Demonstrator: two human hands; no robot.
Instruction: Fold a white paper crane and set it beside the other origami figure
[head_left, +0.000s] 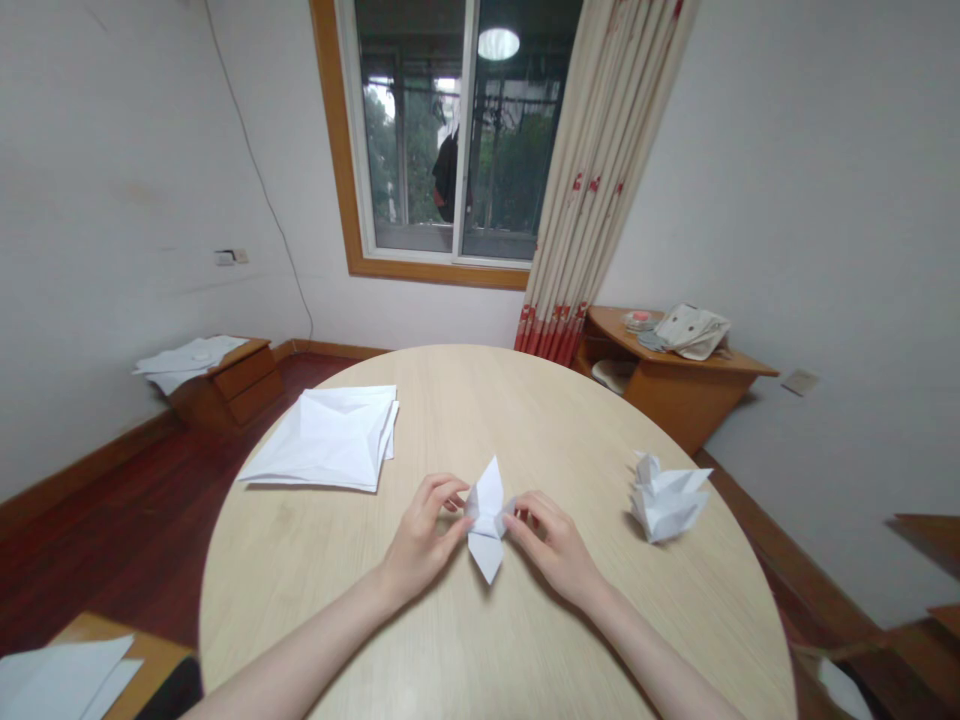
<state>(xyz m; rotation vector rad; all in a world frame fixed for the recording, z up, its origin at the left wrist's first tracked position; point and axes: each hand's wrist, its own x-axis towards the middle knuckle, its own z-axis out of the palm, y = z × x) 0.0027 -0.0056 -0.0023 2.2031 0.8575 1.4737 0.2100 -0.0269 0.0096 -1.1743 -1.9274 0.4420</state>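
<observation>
A folded white paper figure, an origami piece with pointed flaps toward and away from me, is held just over the middle of the round table. My left hand pinches its left side between thumb and fingers. On the opposite side, my right hand pinches the right flap the same way. To the right stand white folded origami pieces with pointed tips, close together. A stack of white paper sheets, the top one creased, lies at the left.
The round pale wooden table has a curved edge all round. A small drawer cabinet stands beyond its left side. A corner cabinet holding a cloth bag stands back right. More paper lies at the lower left.
</observation>
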